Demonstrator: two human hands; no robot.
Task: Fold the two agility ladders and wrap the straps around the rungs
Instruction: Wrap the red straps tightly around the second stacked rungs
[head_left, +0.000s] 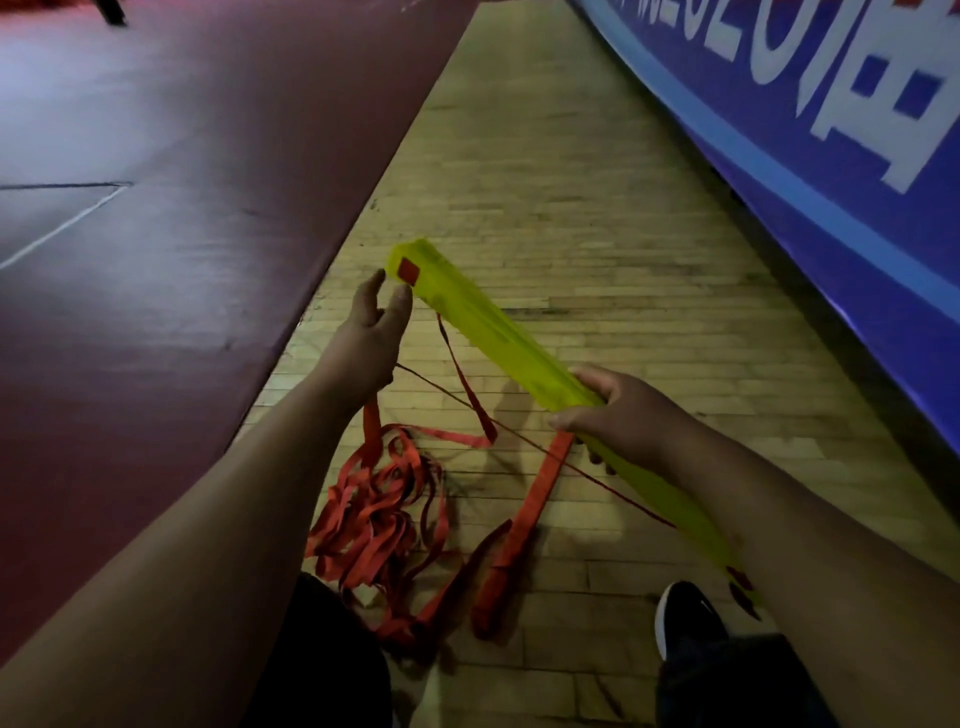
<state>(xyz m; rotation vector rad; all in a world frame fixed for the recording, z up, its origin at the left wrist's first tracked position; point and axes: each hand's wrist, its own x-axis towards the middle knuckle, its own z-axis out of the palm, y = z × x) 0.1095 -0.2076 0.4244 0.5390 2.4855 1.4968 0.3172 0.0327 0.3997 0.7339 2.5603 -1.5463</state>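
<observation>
One mat (182, 208): maroon, fills the left of view, its edge running along the floor.
Banner (831, 156): blue with white lettering, right side.
Floor (597, 234): wood strip between the two.
Rung bundle (483, 332): yellow rungs stacked flat and held off the floor. Long axis runs near-right to far-left, red patch at the far end.
Strap heap (384, 519): red, loose on the floor under the bundle, between the arms. A few runs rise to the rungs. Nothing wrapped yet.
Right grip (623, 415): fingers curled round the bundle near mid-length, carrying it.
Left grip (371, 332): fingers near straight, tips at the far end, holding nothing I can see. A strap passes behind the wrist, contact unclear.
Key relation: slack lies below-left of the bundle, nearer the left grip. My read: left winds across the axis while right holds.
Second ladder: can't pick it out.
</observation>
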